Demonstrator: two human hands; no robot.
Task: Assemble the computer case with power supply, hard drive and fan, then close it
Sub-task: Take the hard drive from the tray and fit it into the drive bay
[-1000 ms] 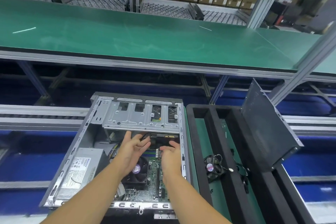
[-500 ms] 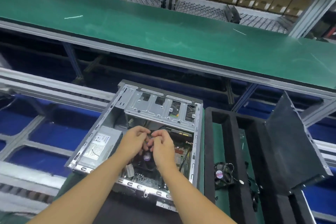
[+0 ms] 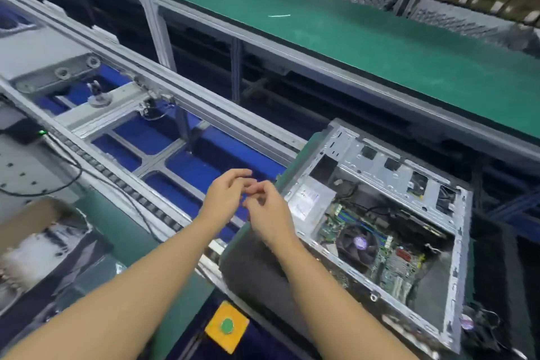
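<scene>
The open computer case (image 3: 455,272) lies on its side at the right. Inside it I see the grey power supply (image 3: 309,199) at its left end, the motherboard (image 3: 394,257) with a round cooler fan (image 3: 358,244), and the metal drive cage (image 3: 388,164) along the far side. A loose black fan (image 3: 467,323) lies outside the case at the lower right. My left hand (image 3: 228,199) and my right hand (image 3: 268,213) hover left of the case with curled fingertips touching each other. Motion blur hides whether anything small sits between them.
A black foam pad (image 3: 257,266) lies under the case's near corner. A yellow box with a green button (image 3: 226,326) sits below my arms. Conveyor rails (image 3: 163,90) over blue bins (image 3: 152,137) run diagonally on the left, and a green shelf (image 3: 350,29) spans the back.
Both hands came out of the case and moved left, fingertips still together. My view swung left, so the case now sits at the right.
</scene>
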